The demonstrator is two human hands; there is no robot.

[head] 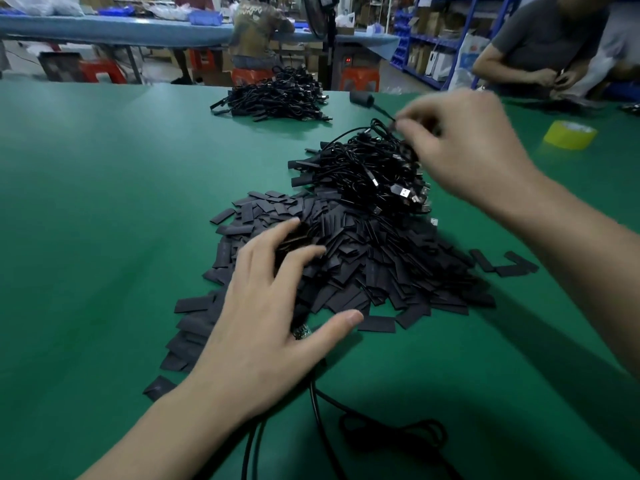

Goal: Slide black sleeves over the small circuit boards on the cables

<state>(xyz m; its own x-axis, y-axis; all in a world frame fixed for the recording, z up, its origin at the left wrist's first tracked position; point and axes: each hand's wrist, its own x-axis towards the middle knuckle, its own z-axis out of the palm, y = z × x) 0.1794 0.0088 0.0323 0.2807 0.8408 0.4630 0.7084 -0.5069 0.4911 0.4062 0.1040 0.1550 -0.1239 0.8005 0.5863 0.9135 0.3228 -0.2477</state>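
The black sleeves (363, 265) lie in a loose mound in the middle of the green table (104, 202). They are short, flat, matte rectangles, tumbled at all angles, with strays scattered off to the left and right edges of the mound. Touching the far side of the mound is a cable heap (363, 168), a tangle of thin black leads with metal plug ends showing on its right.

The left hand (277, 306) rests on the near left part of the mound, fingers spread and fairly straight, their tips on the sleeves. A speckled bit of circuit board (300, 332) peeks out between thumb and forefinger, and a near cable (315, 403) runs from under the palm toward the near edge; whether the palm grips it I cannot tell.

The right hand (467, 147), blurred, is over the far right of the heap, its curled fingertips pinching a top cable (384, 116).

Farther off lies a second cable heap (277, 95). A yellow tape roll (569, 133) sits at the right, and another person (540, 39) stands at the far right corner.
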